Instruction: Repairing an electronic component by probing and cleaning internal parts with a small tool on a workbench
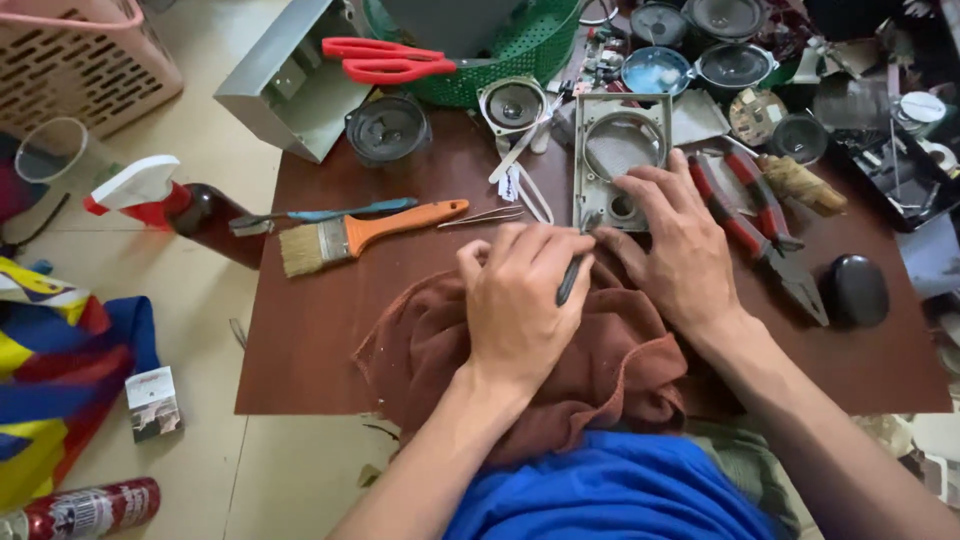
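Your left hand has its grip clenched on a thin dark tool, tip angled up-right toward the grey speaker frame. Your right hand lies flat, unclenched, pinning the frame's near end to the table; the frame's long axis runs away from you.

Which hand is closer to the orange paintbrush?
Left. The left hand holds a dark tool on the brown cloth, just right of the orange paintbrush. The right hand rests farther right, on the grey panel.

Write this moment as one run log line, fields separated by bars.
left hand: holds thin dark tool | right hand: rests on grey panel | under hands: brown cloth
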